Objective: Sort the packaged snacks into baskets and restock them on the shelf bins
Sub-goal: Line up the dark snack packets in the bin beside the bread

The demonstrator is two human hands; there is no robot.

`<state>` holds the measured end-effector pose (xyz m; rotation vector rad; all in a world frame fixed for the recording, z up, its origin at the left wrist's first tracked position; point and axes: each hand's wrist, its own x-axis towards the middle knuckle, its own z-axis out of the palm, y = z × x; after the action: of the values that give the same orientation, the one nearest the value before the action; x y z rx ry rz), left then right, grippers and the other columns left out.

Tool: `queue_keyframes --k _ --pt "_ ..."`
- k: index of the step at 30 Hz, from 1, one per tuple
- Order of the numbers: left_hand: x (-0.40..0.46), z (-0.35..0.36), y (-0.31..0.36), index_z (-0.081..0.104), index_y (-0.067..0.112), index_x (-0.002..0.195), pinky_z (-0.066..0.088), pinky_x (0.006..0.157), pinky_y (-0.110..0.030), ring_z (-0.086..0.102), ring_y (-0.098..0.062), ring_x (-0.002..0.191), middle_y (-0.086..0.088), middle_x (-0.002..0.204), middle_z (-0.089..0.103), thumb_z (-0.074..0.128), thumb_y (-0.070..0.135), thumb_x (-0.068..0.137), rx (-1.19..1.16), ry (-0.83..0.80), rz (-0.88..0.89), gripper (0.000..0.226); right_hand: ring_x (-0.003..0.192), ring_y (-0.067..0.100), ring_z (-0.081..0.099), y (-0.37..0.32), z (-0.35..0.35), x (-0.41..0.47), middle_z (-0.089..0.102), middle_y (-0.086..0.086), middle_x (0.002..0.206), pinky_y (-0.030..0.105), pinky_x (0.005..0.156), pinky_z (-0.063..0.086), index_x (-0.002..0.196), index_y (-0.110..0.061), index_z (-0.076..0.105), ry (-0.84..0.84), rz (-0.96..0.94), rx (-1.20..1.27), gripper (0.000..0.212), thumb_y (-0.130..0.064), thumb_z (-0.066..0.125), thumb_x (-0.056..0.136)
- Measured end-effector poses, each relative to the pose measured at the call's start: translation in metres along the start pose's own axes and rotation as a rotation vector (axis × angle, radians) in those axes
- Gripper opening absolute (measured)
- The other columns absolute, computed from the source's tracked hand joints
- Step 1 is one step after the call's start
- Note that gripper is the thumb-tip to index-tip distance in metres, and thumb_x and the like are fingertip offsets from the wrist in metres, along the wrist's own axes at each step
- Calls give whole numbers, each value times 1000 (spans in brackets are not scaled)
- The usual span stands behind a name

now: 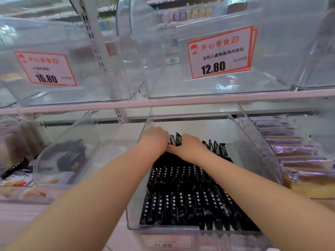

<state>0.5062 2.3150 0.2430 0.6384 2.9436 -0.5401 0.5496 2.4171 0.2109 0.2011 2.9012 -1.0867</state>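
A clear plastic shelf bin (261, 156) in the middle of the lower shelf holds several rows of black snack packets (186, 200) with white lettering. Both my hands reach deep into this bin. My left hand (154, 140) and my right hand (190, 145) meet at the back row, fingers curled down over upright black packets (176, 139). A few more packets (217, 148) stand upright just right of my right hand. My fingertips are hidden behind the hands.
A clear bin (68, 156) to the left holds a few dark packets. At the right lie purple-wrapped bread packs (299, 160). Above, two see-through upper-shelf bins carry price cards, 16.80 (46, 69) and 12.80 (220, 51). A shelf rail (163, 103) runs overhead.
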Motion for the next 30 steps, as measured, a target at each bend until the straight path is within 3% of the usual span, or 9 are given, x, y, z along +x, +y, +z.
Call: queue_keyframes --k 4,6,8,12,18,21,25,30 --pt "-6 -9 -11 57 4 113 48 79 -33 58 -26 102 -9 107 57 58 11 89 145 -99 113 25 93 20 55 7 0 -10 56 1 104 26 63 45 114 -6 51 -160 -32 -125 56 -39 74 75" --pt "-8 -14 -12 59 5 112 49 80 -32 60 -24 97 -7 100 61 65 23 86 161 -148 157 32 103 25 55 6 10 -10 54 9 117 34 84 50 118 -5 50 -80 -74 -184 55 -31 74 76" --pt "-8 -16 -11 58 9 115 49 83 -31 59 -23 99 -5 106 63 70 34 80 145 -199 190 45 111 28 49 6 17 -9 45 12 122 35 93 45 122 -5 47 43 -102 -182 55 -29 72 80" --pt "-4 -13 -14 52 11 119 46 78 -32 58 -24 102 -6 112 60 66 44 82 97 -173 161 52 108 27 52 5 18 -4 47 11 122 32 84 44 123 -9 43 146 -115 -61 53 -30 69 82" --pt "2 -6 -14 58 6 107 48 76 -35 58 -26 96 -10 107 57 53 11 92 140 -25 140 17 113 27 48 12 21 1 40 12 129 32 90 43 132 -10 37 37 -165 -139 61 -26 69 83" --pt "0 -8 -16 58 6 105 47 72 -32 57 -24 89 -8 97 54 52 8 91 171 -24 170 15 114 26 49 16 18 4 46 12 128 29 88 39 132 -11 40 102 -182 -132 53 -19 65 86" --pt "-7 -7 -18 58 8 113 44 70 -28 55 -21 86 -7 100 58 49 11 93 272 -84 247 22 114 26 49 10 22 7 49 12 126 29 88 38 128 -9 44 179 -163 -88 46 -15 63 87" --pt "-22 -6 -17 54 12 115 43 65 -31 60 -23 96 -4 99 55 43 20 94 241 -8 257 25 119 27 47 10 10 -7 48 13 132 34 97 40 134 -9 39 -21 -196 -243 52 -20 61 88"
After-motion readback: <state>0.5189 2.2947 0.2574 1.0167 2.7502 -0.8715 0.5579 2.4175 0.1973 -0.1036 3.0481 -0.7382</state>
